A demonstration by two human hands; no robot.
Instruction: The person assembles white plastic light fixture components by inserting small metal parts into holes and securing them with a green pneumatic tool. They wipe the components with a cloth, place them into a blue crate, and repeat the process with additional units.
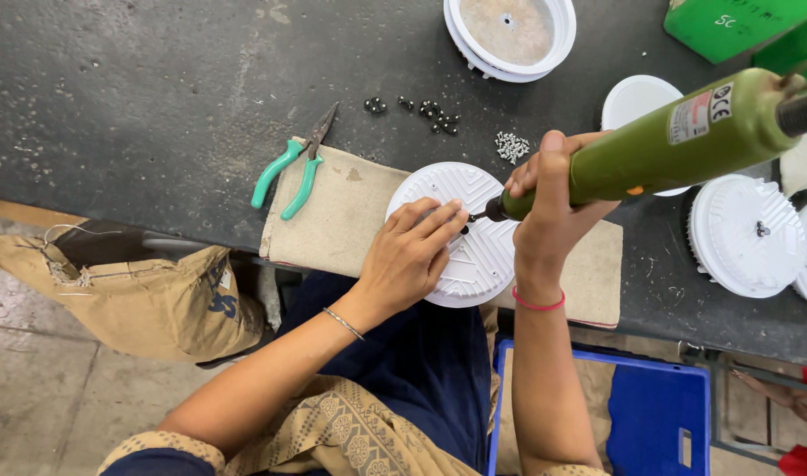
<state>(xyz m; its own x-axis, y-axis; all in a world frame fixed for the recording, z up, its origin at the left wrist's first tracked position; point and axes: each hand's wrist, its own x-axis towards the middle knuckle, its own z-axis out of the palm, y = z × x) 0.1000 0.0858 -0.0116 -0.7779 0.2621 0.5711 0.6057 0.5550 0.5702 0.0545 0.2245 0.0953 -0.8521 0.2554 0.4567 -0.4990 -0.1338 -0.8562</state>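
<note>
Two hands meet over a white ribbed disc (474,256) that lies flat on a tan cloth pad (337,216) at the near edge of the dark surface (139,97). The left hand (408,256) rests on the disc's left half, fingers (439,220) stretched flat and pressing down, their tips just beside the tool's point. The right hand (549,198) is clenched around the front of a green electric screwdriver (659,141), whose long axis runs from the upper right down to the left, so its bit (476,217) touches the disc near the centre, between the two hands. Whether a screw sits under the bit is hard to say; the fingertips partly hide that spot.

Beside the pad lie green-handled pliers (293,167), with small dark screws (434,115) and a little heap of pale ones (511,145) just beyond the disc. More white round housings (747,234) stand to the right, another (509,35) at the far edge, and a blue crate (659,414) sits below the surface.
</note>
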